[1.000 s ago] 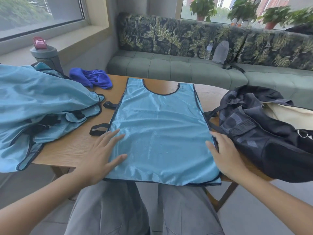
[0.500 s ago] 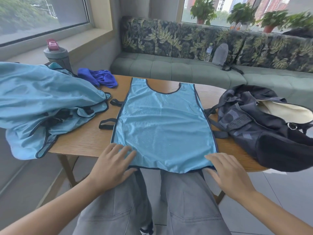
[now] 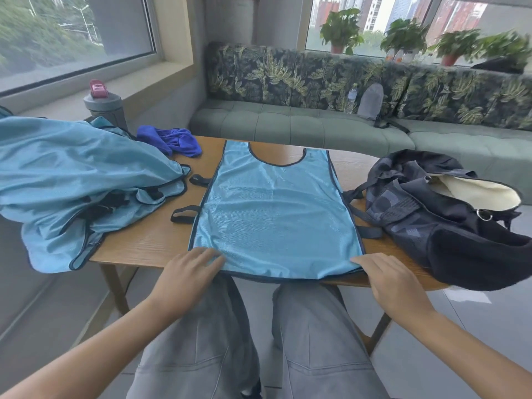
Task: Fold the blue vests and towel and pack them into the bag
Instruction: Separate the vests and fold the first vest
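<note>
My left hand (image 3: 187,272) and right hand (image 3: 388,279) lie flat on the blue vest's (image 3: 276,214) bottom corners; fingers straight, thumbs hidden.

A corner seating nook with a wooden bench (image 3: 149,243) and window plants.

A grey bottle with a pink flip lid (image 3: 104,106) stands at the bench's far left corner, below the window sill (image 3: 86,82). Behind the bench runs a green tufted sofa (image 3: 302,128) with leaf-print back cushions (image 3: 288,73). On its seat a clear water bottle (image 3: 351,97) stands just beside a grey pouch (image 3: 371,102) leaning against the cushions, a dark strap trailing from it. Potted plants (image 3: 341,33) line the sill above the sofa, with buildings visible through the glass. Grey trousers (image 3: 316,341) fill the foreground over a tiled floor (image 3: 460,326).
</note>
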The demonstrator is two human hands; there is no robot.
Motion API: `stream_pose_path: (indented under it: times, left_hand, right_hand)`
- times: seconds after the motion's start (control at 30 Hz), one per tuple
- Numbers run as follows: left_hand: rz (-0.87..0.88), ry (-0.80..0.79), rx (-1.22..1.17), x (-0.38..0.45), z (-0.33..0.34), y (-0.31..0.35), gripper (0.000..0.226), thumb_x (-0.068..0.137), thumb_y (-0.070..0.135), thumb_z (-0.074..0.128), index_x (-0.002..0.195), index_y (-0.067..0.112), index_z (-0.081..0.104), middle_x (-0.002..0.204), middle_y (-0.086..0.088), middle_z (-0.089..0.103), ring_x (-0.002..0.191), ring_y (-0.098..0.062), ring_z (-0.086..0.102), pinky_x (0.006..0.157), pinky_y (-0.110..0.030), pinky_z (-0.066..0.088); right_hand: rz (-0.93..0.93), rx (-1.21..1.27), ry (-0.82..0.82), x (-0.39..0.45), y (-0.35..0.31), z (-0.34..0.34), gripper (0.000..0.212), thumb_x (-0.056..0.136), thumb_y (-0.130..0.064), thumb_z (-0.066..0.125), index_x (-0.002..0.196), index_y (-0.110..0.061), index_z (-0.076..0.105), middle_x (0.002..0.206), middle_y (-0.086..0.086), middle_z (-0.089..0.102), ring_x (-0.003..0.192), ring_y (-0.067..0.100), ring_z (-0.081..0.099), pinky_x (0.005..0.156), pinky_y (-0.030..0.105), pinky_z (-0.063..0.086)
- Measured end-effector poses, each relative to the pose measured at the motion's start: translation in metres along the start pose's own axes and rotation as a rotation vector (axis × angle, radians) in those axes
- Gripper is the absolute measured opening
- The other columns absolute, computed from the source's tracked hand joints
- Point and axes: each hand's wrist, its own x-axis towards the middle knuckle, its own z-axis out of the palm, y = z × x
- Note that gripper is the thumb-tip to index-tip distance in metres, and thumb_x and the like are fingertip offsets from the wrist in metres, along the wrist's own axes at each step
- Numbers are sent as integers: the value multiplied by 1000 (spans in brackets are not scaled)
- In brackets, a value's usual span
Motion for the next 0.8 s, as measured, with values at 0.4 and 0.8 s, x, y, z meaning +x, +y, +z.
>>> stream_pose_path:
  times: [0.4, 0.8]
  left_hand:
    - [-825, 177, -544, 18, -25, -15, 15, 94, 8, 62, 98, 22, 66, 79, 1, 68, 76, -23, 63, 68, -40, 46]
    - [-1021, 159, -1173, 54, -34, -41, 22, 103, -4, 48, 99, 11, 64, 108, -8, 73, 85, -18, 77, 87, -40, 61]
  right_hand:
    - [819, 770, 127, 45, -28, -18, 3, 99, -20, 64, 97, -22, 64, 96, -8, 72, 64, 9, 73, 68, 32, 59]
    - [518, 412, -149, 62, 5, -28, 40, 89, 9, 63, 103, -27, 71, 105, -9, 72, 100, 8, 67, 96, 36, 57]
